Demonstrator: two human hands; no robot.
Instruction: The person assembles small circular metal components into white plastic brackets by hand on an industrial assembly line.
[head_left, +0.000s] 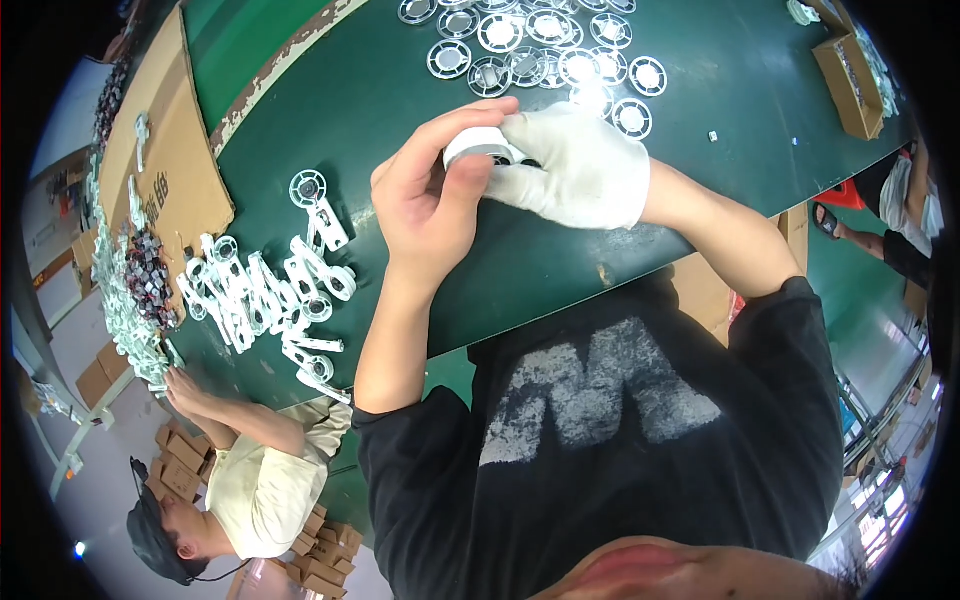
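Note:
Between my hands, above the green table [520, 265], is a white plastic part with a rounded, ring-like end [478, 145]. My left hand [425, 195], bare, wraps around that end with its thumb across the front. My right hand [580, 168], in a white glove, closes on the other side of the same part. Fingers and glove hide much of its shape. Beyond my hands lie several round spoked grille discs [500, 33], some overlapping. To the left is a heap of white ring-headed pieces with handles [262, 295].
A cardboard sheet [170, 140] stands along the left side, beside a pile of small white parts [120, 310]. A co-worker's hand [183, 390] reaches into that pile. An open cardboard box [848, 85] sits at the far right. Another person [900, 215] is beyond the right edge.

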